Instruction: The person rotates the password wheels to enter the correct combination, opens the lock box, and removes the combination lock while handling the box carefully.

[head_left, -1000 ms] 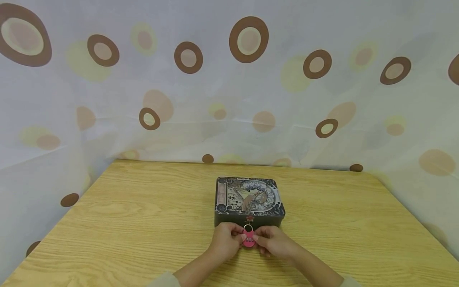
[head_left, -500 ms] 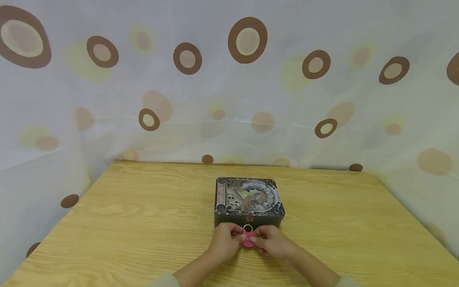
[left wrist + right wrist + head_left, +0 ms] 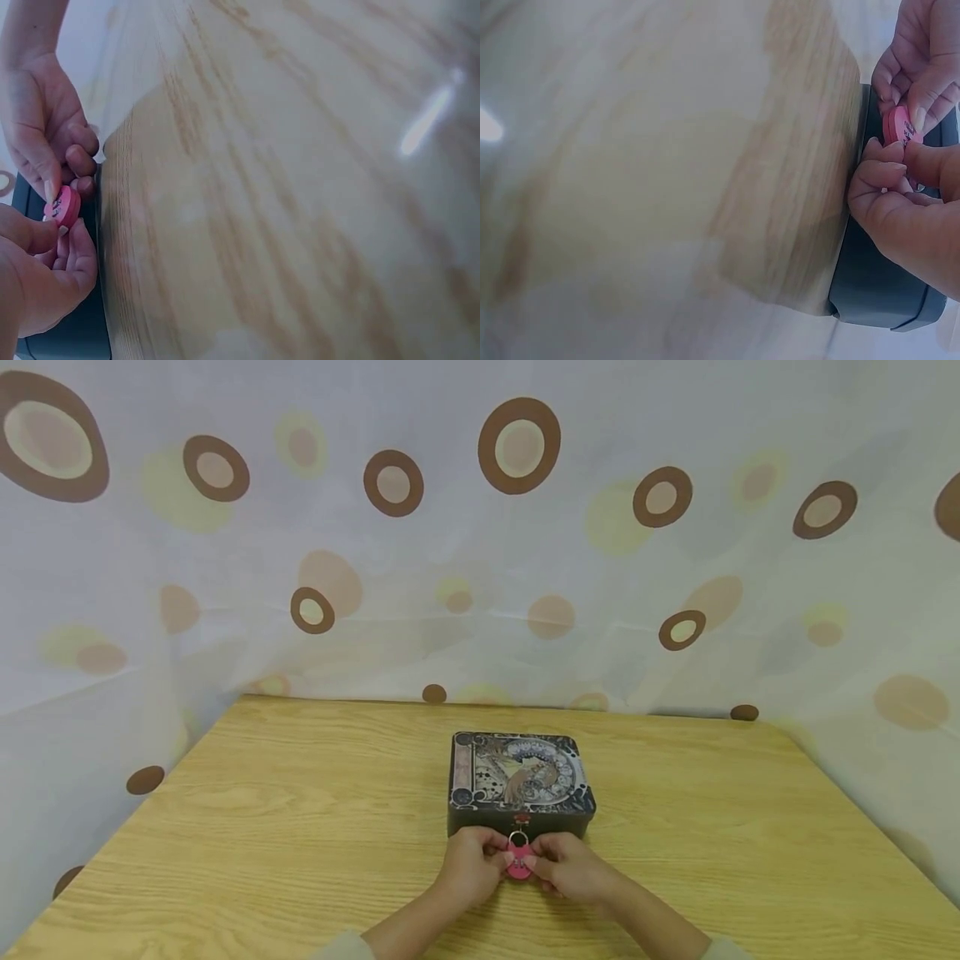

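The right hand [image 3: 572, 867] has slid its thumb inward across the dials [image 3: 517, 862] of the pink combination padlock [image 3: 519, 872]; I see it and the left hand [image 3: 472, 865] both pinching the lock, near the illustrated box's [image 3: 525, 772] red clasp [image 3: 522, 818].

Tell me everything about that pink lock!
The pink padlock has a rounded body, tiny dials and a shiny, metal-looking shackle arching on top. It's in front of the box, below the red clasp. The left hand and right hand pinch it from either side. I can't tell if it's locked or hooked on.
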`<action>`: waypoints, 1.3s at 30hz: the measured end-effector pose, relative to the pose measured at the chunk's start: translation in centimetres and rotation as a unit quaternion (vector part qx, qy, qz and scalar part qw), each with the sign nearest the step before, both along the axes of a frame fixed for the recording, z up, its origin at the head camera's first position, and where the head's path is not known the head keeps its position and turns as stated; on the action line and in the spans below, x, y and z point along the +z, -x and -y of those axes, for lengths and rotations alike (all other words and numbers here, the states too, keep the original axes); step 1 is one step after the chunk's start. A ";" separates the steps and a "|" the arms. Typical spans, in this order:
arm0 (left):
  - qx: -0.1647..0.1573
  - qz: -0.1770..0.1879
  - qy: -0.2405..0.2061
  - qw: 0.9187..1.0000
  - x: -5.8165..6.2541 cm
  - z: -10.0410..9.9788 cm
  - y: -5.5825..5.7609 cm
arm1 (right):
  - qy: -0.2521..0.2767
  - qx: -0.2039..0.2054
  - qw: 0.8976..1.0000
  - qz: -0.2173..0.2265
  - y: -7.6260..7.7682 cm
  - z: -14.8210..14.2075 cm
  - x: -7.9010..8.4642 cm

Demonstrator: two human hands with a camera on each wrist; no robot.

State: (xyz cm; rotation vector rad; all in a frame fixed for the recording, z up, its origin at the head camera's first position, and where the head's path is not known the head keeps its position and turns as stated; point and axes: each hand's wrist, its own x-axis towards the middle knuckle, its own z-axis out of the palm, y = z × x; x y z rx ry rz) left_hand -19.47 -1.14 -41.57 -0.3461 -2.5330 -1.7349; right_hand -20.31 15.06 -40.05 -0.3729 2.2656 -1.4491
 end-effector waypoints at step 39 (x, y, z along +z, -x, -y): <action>0.000 0.012 0.000 1.000 0.7 0.2 -0.4 | 0.015 -0.007 1.000 0.009 -0.1 -0.3 -0.1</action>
